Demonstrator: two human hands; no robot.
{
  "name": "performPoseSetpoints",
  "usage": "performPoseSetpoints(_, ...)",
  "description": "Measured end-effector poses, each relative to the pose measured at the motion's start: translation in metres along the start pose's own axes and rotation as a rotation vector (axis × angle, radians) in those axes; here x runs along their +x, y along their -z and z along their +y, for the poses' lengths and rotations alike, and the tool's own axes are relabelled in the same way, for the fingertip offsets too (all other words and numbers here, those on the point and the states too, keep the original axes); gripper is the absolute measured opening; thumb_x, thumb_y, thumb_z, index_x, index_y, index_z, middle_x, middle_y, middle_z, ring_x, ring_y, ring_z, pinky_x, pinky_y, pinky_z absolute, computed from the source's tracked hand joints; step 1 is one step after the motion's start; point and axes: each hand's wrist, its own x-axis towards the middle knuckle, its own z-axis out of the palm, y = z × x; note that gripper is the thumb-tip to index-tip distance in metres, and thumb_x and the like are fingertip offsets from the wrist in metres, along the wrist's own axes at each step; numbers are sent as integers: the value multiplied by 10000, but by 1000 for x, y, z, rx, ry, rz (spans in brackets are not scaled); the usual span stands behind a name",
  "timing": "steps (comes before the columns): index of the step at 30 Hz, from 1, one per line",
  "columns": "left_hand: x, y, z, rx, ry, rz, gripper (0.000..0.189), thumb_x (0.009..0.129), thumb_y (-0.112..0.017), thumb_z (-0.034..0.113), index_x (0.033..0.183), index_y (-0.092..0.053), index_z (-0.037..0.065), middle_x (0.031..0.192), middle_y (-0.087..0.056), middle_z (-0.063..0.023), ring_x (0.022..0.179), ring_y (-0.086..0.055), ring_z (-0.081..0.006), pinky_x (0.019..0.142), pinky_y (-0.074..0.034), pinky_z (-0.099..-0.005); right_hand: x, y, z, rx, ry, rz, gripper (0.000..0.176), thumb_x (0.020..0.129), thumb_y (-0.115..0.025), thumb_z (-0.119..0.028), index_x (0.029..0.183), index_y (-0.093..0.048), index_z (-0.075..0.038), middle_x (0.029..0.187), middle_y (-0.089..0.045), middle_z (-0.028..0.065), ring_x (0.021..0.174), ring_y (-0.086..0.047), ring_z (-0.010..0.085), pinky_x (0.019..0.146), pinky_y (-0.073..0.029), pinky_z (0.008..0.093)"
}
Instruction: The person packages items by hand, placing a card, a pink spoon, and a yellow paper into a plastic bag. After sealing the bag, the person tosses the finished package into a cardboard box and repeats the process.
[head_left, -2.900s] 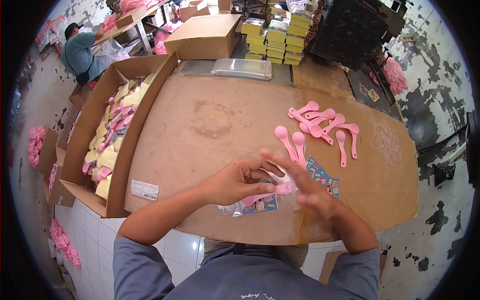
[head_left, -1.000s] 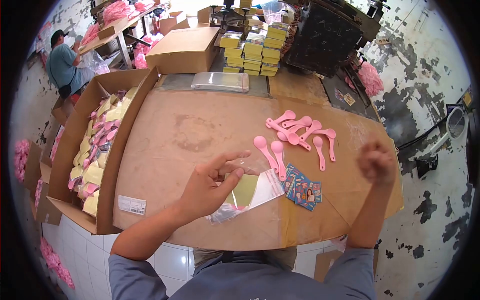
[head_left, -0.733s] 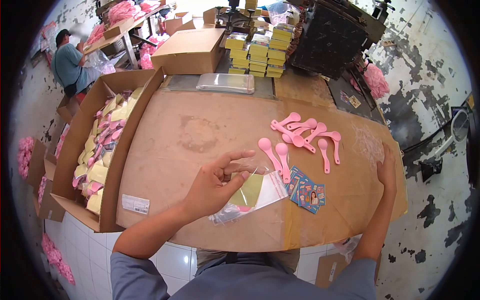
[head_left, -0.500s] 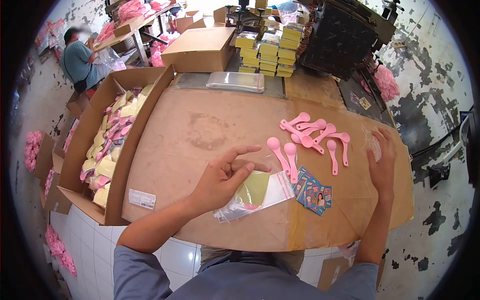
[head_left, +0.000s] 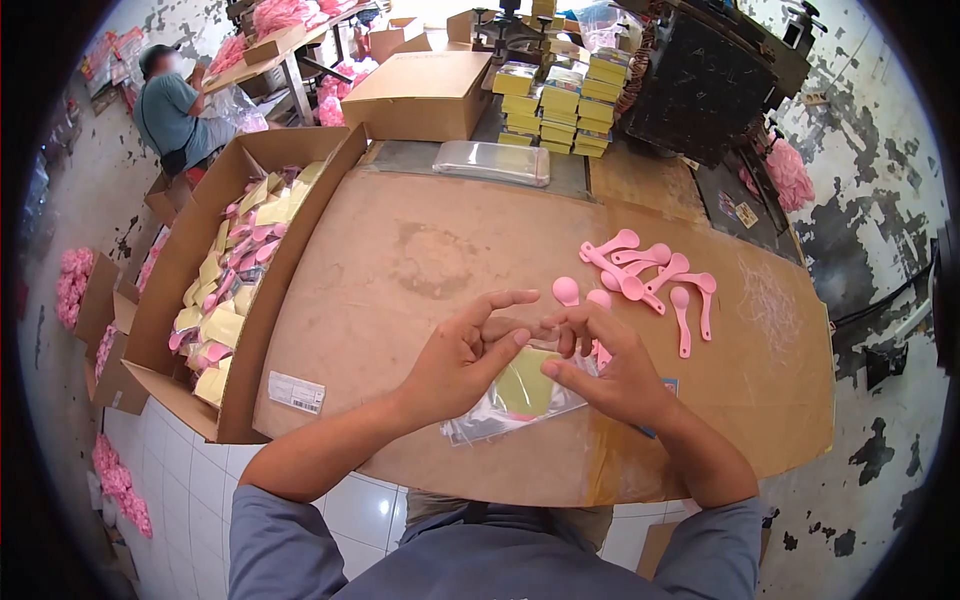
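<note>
Both my hands meet over the middle front of the table. My left hand pinches the upper edge of a clear plastic bag, its index finger stretched out. Inside the bag show a yellow-green card and a bit of pink at the bottom. My right hand has its fingers curled at the bag's top right side, its thumb near the card. More clear plastic lies beneath. Just behind the hands are two pink measuring spoons, partly covered. Printed blue cards are mostly hidden by my right hand.
Several pink spoons lie in a pile at the right. Clear strips sit by the right edge. A long carton of filled packets stands left. Behind are stacked cards, a closed box and a plastic-wrapped pack. A person sits far left.
My right hand has moved left from the clear strips at the table's right to the bag, closing its fingers there and covering the blue cards. My left hand stays on the bag.
</note>
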Motion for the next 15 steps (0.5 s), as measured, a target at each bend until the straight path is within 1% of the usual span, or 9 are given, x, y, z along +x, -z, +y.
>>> performPoseSetpoints(1, 0, 0, 0, -4, -5, -3, 421, 1068, -528, 21, 1476, -426, 2, 1274, -702, -193, 1207, -672, -211, 1015, -550, -325, 0, -1, 3, 29, -20, 10, 405, 874, -824, -193, 1213, -664, -37, 912, -648, 41, 820, -607, 128, 727, -470, 297)
performPoseSetpoints(4, 0, -2, -2, -3, -12, -21, 443, 1059, -551, 21, 1482, -418, -1, 1282, -697, -194, 1209, -670, -211, 1016, -551, -327, -4, -3, 9, 144, -112, 2, 362, 890, -800, -122, 1210, -666, -18, 902, -617, -5, 857, -578, 92, 759, -449, 257)
performPoseSetpoints(7, 1, -2, -5, 5, -6, -29, 458, 1054, -574, 36, 1483, -420, -9, 1282, -695, -192, 1207, -668, -205, 1007, -555, -320, -6, -3, 23, 165, -55, 17, 298, 920, -769, -85, 1192, -674, -8, 911, -620, -5, 842, -574, 87, 759, -455, 255)
performPoseSetpoints(9, 1, -2, -4, -10, 4, -20, 451, 1054, -589, 56, 1471, -437, -22, 1284, -689, -192, 1197, -669, -195, 988, -563, -303, -6, -4, 32, 243, -41, 20, 271, 938, -742, -58, 1195, -672, -5, 925, -619, -5, 851, -574, 85, 762, -462, 260)
performPoseSetpoints(12, 3, 2, -4, -55, 75, -13, 388, 1045, -606, 55, 1411, -517, -41, 1245, -706, -162, 1166, -682, -192, 1008, -556, -320, -6, -2, 33, 299, -50, 30, 243, 963, -713, -36, 1198, -668, 2, 944, -613, -4, 858, -567, 80, 766, -466, 266)
performPoseSetpoints(13, 3, 3, -5, -19, 97, -9, 366, 1043, -613, 60, 1385, -540, -48, 1238, -707, -157, 1151, -685, -186, 1000, -559, -316, -7, -1, 33, 308, -59, 35, 235, 970, -705, -32, 1199, -667, 5, 950, -611, -4, 859, -564, 78, 768, -466, 267)
performPoseSetpoints(15, 4, 5, -9, 54, 141, -2, 324, 1039, -628, 69, 1333, -588, -60, 1222, -709, -147, 1122, -691, -175, 984, -566, -308, -7, -3, 36, 429, -84, 49, 225, 971, -721, -63, 1178, -679, 14, 955, -630, -1, 869, -597, 84, 807, -507, 271)
